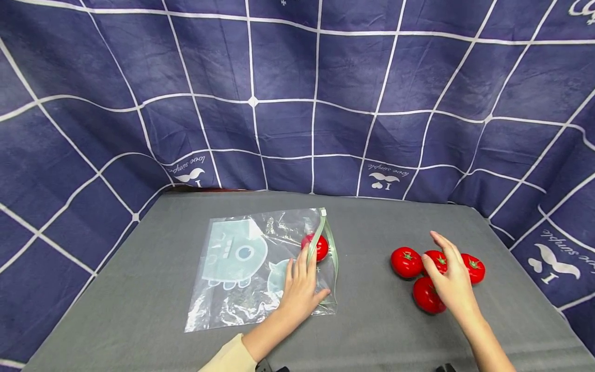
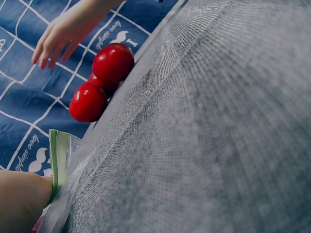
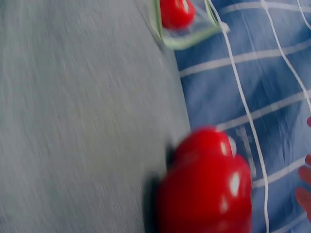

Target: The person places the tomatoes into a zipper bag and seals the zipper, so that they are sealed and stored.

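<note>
A clear zip bag (image 1: 241, 299) with pale cartoon prints lies flat, its green-edged mouth toward the right. One red tomato (image 1: 322, 250) sits just inside that mouth. My left hand (image 1: 297, 292) rests on the bag by the opening, fingers extended and thumb spread apart. On the right, several red tomatoes with green stems, such as the leftmost tomato (image 1: 406, 262) and the nearest tomato (image 1: 427, 296), stand in a cluster. Over them hovers my right hand (image 1: 452, 281), fingers spread and holding nothing; it partly covers the cluster. The right wrist view is blurred.
A grey cloth-covered table (image 1: 362, 330) carries everything. Behind it and along both sides hangs a dark blue curtain (image 1: 283, 129) with white grid lines, meeting the table's back edge.
</note>
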A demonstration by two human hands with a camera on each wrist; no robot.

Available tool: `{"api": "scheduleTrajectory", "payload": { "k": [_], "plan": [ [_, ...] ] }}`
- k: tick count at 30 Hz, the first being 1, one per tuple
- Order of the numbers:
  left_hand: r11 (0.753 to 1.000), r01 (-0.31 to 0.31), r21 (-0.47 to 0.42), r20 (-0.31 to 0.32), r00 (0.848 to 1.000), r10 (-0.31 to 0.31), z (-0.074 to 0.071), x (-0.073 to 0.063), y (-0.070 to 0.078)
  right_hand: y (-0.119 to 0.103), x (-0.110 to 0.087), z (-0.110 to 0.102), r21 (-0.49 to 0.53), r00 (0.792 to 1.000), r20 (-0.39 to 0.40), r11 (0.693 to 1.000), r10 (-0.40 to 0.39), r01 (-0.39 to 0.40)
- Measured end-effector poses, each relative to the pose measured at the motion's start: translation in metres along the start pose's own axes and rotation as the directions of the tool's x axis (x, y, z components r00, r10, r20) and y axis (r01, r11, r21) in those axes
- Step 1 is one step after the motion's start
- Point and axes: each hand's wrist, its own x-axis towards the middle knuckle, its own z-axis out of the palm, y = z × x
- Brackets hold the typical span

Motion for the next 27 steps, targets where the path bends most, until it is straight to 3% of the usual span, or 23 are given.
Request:
{"api": "scheduleTrajectory", "payload": {
  "k": [6,14,18,24,27],
  "plan": [
    [1.0,0.009,-0.006,0.02,1.0,-0.009,0.0,0.0,0.0,0.024,0.003,-0.021,-0.037,0.995,-0.079,0.997,0.061,-0.064],
    [1.0,0.01,-0.006,0.016,1.0,-0.01,0.001,0.0,0.0,0.061,0.004,-0.033,-0.06,0.971,-0.139,0.977,0.196,-0.206],
    [1.0,0.005,-0.008,0.01,1.0,-0.005,0.001,0.0,-0.001,0.078,0.0,-0.034,-0.026,0.949,-0.145,0.958,0.281,-0.287],
    [1.0,-0.011,0.005,-0.015,1.0,0.011,0.002,-0.001,0.0,0.105,-0.009,-0.031,0.039,0.895,-0.139,0.905,0.424,-0.423],
    [1.0,-0.008,0.007,-0.024,1.0,0.009,0.002,-0.001,0.0,0.113,-0.01,-0.03,0.056,0.879,-0.127,0.888,0.461,-0.457]
  ]
}}
